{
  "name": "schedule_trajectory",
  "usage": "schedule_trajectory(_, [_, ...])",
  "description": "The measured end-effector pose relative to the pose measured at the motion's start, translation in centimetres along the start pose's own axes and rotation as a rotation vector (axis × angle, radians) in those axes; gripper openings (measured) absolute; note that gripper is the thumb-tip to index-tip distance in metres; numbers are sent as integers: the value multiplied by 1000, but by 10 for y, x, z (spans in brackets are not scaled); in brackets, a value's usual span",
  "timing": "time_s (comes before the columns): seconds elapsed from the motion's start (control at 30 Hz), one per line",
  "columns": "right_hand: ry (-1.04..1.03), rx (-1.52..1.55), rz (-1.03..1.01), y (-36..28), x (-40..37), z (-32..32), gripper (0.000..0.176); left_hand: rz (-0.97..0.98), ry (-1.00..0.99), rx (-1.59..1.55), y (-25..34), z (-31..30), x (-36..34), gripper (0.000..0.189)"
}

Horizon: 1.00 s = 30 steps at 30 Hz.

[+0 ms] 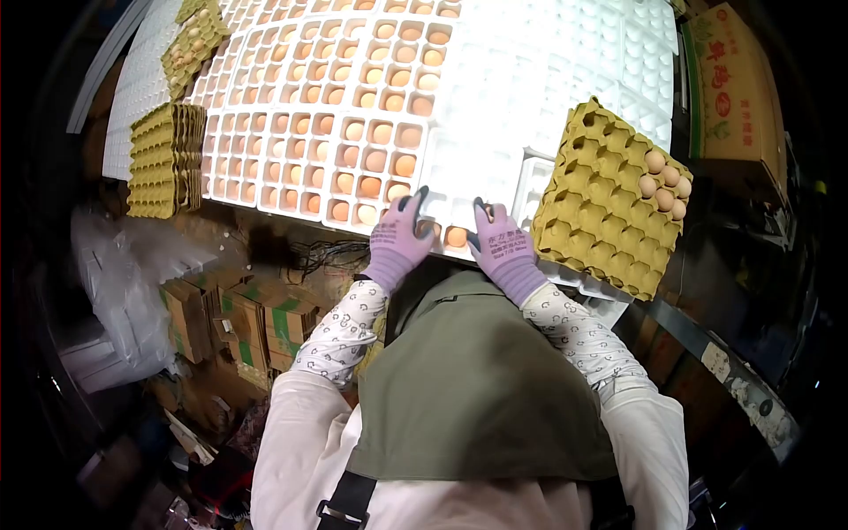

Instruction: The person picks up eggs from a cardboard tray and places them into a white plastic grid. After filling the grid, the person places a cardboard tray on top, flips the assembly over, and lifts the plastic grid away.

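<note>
The left hand (400, 240) and right hand (506, 245), both in lilac gloves, are positioned apart at the near edge of the white egg tray (465, 184). One brown egg (457, 237) sits in a near-edge cell between them. Whether either hand grips an egg cannot be determined. Filled white trays (291, 132) extend to the left. To the right, a yellow-green pulp tray (594, 190) carries several eggs (664, 200) on its right side.
</note>
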State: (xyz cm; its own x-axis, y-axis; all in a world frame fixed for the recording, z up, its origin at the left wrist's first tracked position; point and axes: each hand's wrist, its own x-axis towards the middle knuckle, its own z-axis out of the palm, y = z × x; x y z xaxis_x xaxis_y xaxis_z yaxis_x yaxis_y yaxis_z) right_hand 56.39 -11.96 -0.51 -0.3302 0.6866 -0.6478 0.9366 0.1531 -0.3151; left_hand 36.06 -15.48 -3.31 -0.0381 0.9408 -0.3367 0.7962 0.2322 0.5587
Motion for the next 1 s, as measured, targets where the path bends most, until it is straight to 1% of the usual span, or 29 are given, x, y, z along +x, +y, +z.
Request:
schedule_trajectory(0.03, [188,-104,-146,2,10,15,66,-30,38,-262,4,0,7,58])
schedule_trajectory(0.07, [374,-209,-288,9,28,40,63,97,138,-305,3,11,15,58])
schedule_trajectory(0.1, [572,-319,-430,6,35,42,61,234,246,-347,1,26,26,58])
schedule_trajectory(0.13, [444,-411,-369,2,38,46,64,275,275,-262,1,39,33,55])
schedule_trajectory(0.17, [318,-498,-286,-9,39,35,66,362,259,-66,-15,58,45,56])
schedule_trajectory(0.2, [321,-455,-211,-16,30,36,68,355,202,164,-20,63,52,59])
schedule_trajectory(0.23, [362,-296,-205,-12,8,28,65,344,145,393,-25,65,45,62])
schedule_trajectory(0.3, [574,-78,-366,13,-23,28,60,438,103,519,-27,64,38,70])
schedule_trajectory(0.37, [612,142,-533,38,-66,16,56,405,56,564,-28,65,40,73])
schedule_trajectory(0.4, [668,197,-560,47,-89,7,50,429,101,528,-30,68,41,73])
schedule_trajectory(0.43, [750,135,-503,64,-107,-6,48,406,90,507,-21,64,39,72])
schedule_trajectory(0.47, [835,75,-444,83,-124,-20,45,345,139,309,-15,65,39,71])
schedule_trajectory(0.5, [952,-32,-349,112,-134,-49,41,289,183,111,-7,67,43,70])
schedule_trajectory(0.53, [974,95,-169,149,-134,-65,40,304,315,-88,17,69,49,71])
schedule_trajectory(0.57, [1150,20,7,193,-125,-69,40,347,369,-116,78,53,50,69])
schedule_trajectory(0.6, [1097,-19,128,232,-118,-80,40,426,322,-164,133,50,57,66])
schedule_trajectory(0.63, [1009,-86,97,265,-108,-88,39,615,245,-67,176,54,70,64])
schedule_trajectory(0.67, [928,-157,62,289,-99,-95,38,769,99,36,228,55,77,62])
schedule_trajectory(0.7, [830,-263,155,291,-91,-103,30,919,21,144,268,68,91,64])
schedule_trajectory(0.73, [777,-271,141,297,-83,-109,25,937,-16,331,301,89,100,63])
schedule_trajectory(0.77, [716,-278,126,302,-78,-113,21,957,-95,401,331,95,104,59])
schedule_trajectory(0.8, [655,-184,159,286,-97,-134,19,1014,-64,497,338,113,118,59])
schedule_trajectory(0.83, [777,169,107,295,-105,-128,22,1071,-34,593,341,130,129,58])
schedule_trajectory(0.9, [976,883,-12,331,-125,-110,26,983,-132,480,353,121,135,58])
schedule_trajectory(0.93, [946,1242,-165,361,-139,-101,34,808,-244,314,360,101,136,53])
schedule_trajectory(0.97, [1025,1516,-262,370,-149,-93,34,641,-351,-295,345,104,154,45])
schedule_trajectory(1.0, [990,1598,-206,375,-151,-92,35,530,-360,-475,351,87,165,41])
